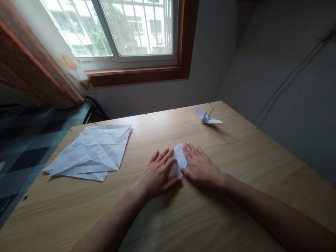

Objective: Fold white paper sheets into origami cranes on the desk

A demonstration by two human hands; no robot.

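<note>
A small folded piece of white paper [180,158] lies on the wooden table [236,168] between my two hands. My left hand [157,173] lies flat with its fingers stretched out, its fingertips pressing the paper's left edge. My right hand [199,165] also lies flat and open, fingers together, covering the paper's right side, with its thumb at the lower corner. Most of the paper is hidden under the hands.
A stack of creased white paper sheets [91,150] lies at the table's left. A finished white paper crane [207,116] stands at the far right corner. A window [126,28] and curtain [39,59] are behind; a wall runs along the right.
</note>
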